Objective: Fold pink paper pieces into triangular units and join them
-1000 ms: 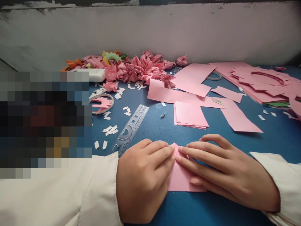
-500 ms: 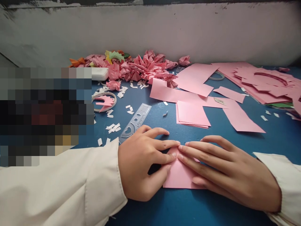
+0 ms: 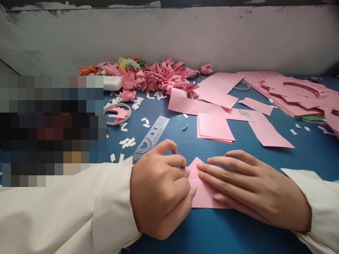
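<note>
A small sheet of pink paper (image 3: 203, 199) lies on the blue table, its upper part folded to a point with a crease across it. My left hand (image 3: 161, 190) is at its left edge, fingers curled in and the thumb resting on the sheet. What lies under the curled fingers is hidden. From the right, my right hand (image 3: 249, 190) lies flat with straight fingers, holding the paper down; fingertips touch the folded peak. Just beyond my left hand is a clear plastic ruler (image 3: 152, 135). A stack of pink squares (image 3: 215, 128) sits past the fingertips.
Crumpled and folded pink paper pieces (image 3: 159, 79) are heaped against the wall. Pink strips (image 3: 270, 132) and larger sheets (image 3: 217, 88) spread at the back right. A tape roll (image 3: 129, 114) and white paper scraps (image 3: 128, 142) lie left. A pixelated patch covers the far left.
My left hand has drawn back leftward and its fingers have curled, uncovering the paper's folded peak. My right hand stays flat on the sheet with little movement.
</note>
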`<action>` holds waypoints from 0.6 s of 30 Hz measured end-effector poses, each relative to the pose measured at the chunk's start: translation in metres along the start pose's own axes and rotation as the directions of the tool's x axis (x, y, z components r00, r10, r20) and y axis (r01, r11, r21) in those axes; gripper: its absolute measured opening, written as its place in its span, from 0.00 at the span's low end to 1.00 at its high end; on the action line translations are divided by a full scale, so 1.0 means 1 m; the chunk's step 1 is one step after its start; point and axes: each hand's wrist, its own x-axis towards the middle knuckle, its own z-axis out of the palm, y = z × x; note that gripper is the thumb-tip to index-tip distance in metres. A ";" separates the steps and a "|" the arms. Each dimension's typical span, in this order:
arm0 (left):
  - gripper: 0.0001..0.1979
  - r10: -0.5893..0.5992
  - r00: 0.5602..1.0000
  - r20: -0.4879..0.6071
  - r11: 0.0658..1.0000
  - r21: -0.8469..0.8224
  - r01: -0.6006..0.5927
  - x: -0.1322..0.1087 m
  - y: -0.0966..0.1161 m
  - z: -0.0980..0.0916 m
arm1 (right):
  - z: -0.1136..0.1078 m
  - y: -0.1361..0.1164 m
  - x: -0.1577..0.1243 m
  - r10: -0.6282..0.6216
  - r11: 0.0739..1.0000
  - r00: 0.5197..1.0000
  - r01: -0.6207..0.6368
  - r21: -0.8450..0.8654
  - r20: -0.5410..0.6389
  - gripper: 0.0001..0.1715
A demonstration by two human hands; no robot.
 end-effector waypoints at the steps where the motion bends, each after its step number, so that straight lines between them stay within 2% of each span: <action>1: 0.19 0.000 1.000 -0.008 1.000 0.009 0.000 0.000 0.002 -0.001 | -0.001 0.000 0.000 -0.003 1.000 1.000 0.003 -0.006 0.007 0.20; 10: 0.20 0.000 0.995 -0.095 0.998 0.068 0.006 0.001 0.010 -0.002 | -0.002 0.002 -0.001 -0.012 1.000 1.000 0.012 0.002 0.014 0.19; 14: 0.13 0.065 0.998 -0.005 0.997 0.042 -0.065 0.000 0.000 0.003 | -0.002 0.002 -0.001 -0.006 1.000 1.000 0.006 0.015 0.000 0.19; 18: 0.13 0.089 0.995 0.054 0.996 0.020 -0.090 -0.002 -0.010 0.008 | -0.003 0.002 -0.002 0.007 1.000 1.000 -0.006 0.027 -0.028 0.16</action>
